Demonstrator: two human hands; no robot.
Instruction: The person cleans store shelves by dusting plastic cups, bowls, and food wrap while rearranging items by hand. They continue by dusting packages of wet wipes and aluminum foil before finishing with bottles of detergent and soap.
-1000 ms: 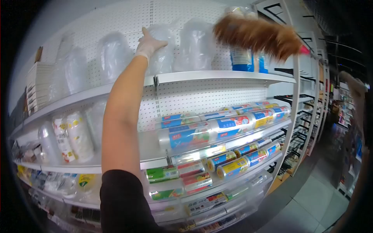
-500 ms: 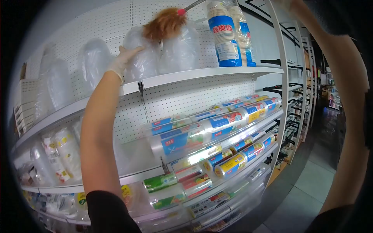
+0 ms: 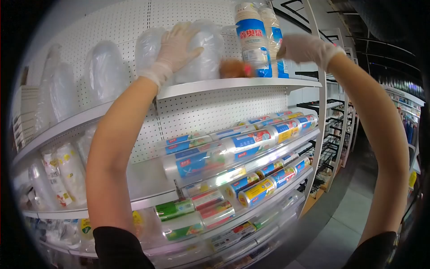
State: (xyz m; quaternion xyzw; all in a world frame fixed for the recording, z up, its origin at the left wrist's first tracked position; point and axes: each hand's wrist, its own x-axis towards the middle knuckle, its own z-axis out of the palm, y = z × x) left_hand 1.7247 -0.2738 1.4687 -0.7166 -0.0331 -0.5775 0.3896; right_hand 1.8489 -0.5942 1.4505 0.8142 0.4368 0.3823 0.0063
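My left hand (image 3: 176, 46), in a thin white glove, lies flat with fingers spread on a clear plastic bag of containers (image 3: 207, 54) on the top shelf (image 3: 251, 83). My gloved right hand (image 3: 304, 47) is closed just right of a wrapped stack of paper cups (image 3: 251, 40). The brown head of a feather duster (image 3: 232, 68) pokes out low between the bag and the cups, resting on the shelf. Its handle runs behind the cups toward my right hand and is hidden.
More clear bags (image 3: 104, 71) line the top shelf to the left. Rolls of cling film (image 3: 233, 145) fill the middle shelf, with smaller rolls (image 3: 255, 190) and boxed wraps (image 3: 197, 210) below. An aisle floor (image 3: 345, 233) runs along the right.
The duster has dropped from the top of the clear bags to the shelf beside the cups. My right hand came down into view. My left hand slid right onto the neighbouring bag.
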